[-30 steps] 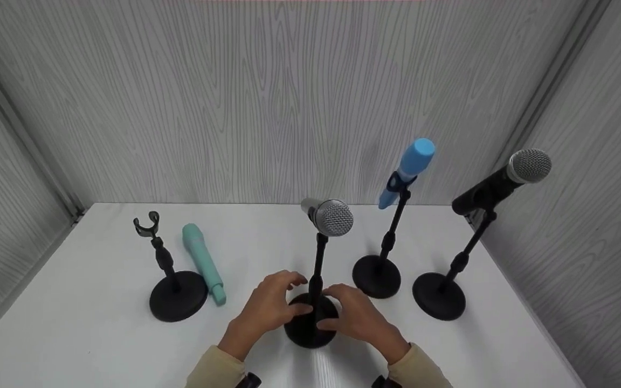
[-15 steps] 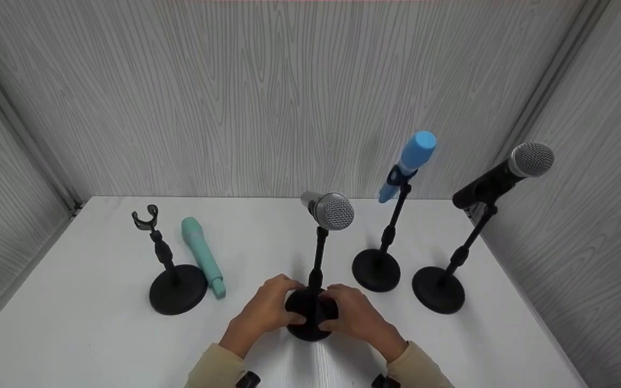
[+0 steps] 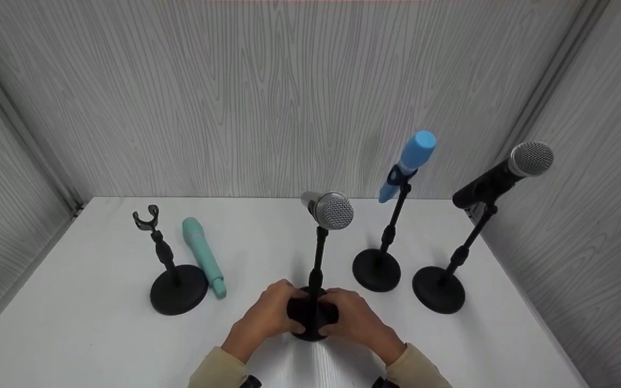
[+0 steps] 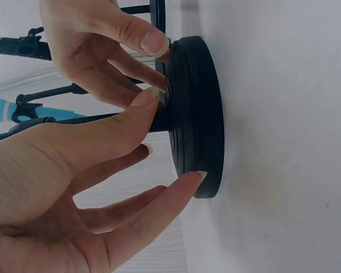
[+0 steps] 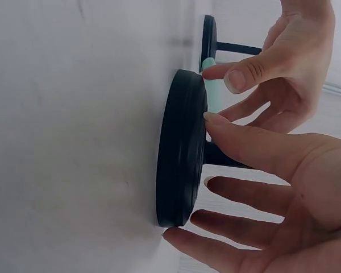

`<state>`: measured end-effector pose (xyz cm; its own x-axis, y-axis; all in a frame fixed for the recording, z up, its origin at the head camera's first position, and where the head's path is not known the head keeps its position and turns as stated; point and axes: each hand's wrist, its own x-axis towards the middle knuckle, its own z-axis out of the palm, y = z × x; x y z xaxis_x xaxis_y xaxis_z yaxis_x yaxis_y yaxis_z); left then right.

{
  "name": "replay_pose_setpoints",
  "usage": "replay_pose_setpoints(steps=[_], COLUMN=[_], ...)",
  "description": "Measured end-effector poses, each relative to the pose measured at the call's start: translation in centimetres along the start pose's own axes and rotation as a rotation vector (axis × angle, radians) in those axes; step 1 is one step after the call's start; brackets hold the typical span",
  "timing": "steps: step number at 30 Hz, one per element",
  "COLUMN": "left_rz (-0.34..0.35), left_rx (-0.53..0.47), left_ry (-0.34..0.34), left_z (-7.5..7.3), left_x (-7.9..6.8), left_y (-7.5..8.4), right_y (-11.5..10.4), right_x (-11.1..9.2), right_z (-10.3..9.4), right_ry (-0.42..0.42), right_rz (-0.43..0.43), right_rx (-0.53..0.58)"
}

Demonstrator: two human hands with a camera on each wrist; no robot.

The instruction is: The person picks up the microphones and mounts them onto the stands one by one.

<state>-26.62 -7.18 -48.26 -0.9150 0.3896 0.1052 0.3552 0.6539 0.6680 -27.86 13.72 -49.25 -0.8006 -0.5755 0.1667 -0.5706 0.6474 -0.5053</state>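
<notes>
A silver-headed microphone (image 3: 334, 210) sits in the clip of a black tabletop microphone stand (image 3: 316, 278) in front of me. My left hand (image 3: 270, 313) holds the left side of its round base (image 4: 199, 116), thumb on the top face and a fingertip at the rim. From the opposite side my right hand (image 3: 358, 319) holds the same base, its thumb on top and fingertips along the edge in the right wrist view. The base stands flat on the white table (image 3: 100, 345). Parts of its rim are hidden behind my fingers.
At left, a stand with a bare clip (image 3: 178, 291) stands beside a teal microphone (image 3: 204, 256) lying on the table. Rightward are two more stands, holding a blue microphone (image 3: 417, 151) and a black one with a silver head (image 3: 530, 159). Grey wood-grain panels (image 3: 267, 97) enclose the table.
Both hands have closed in from loosely around the base to contact with it. The whole head view has shifted slightly; the other stands and the teal microphone keep their places.
</notes>
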Motion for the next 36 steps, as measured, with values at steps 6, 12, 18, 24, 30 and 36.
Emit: replay_pose_setpoints(steps=[6,12,18,24,30,36], left_rz=[-0.028,-0.040,-0.038,-0.044,-0.025,-0.021], left_rx=[0.043,0.116,0.100,0.094,0.104,0.103], left_ry=[0.007,0.033,0.037,0.031,0.051,0.055], left_z=[0.4,1.0,1.0,1.1,1.2,1.2], left_x=[-0.2,-0.2,-0.2,-0.2,0.0,0.3], left_y=[0.3,0.3,0.3,0.2,0.1,0.1], right_y=[0.0,-0.2,-0.3,-0.2,0.1,0.4], right_x=[0.1,0.2,0.2,0.3,0.4,0.5], right_z=[0.4,0.7,0.6,0.6,0.5,0.4], right_ry=[0.007,-0.003,0.010,0.005,0.019,0.043], right_rz=[0.006,-0.025,-0.043,-0.043,-0.057,-0.055], right_rx=[-0.005,-0.080,-0.119,-0.127,-0.141,-0.143])
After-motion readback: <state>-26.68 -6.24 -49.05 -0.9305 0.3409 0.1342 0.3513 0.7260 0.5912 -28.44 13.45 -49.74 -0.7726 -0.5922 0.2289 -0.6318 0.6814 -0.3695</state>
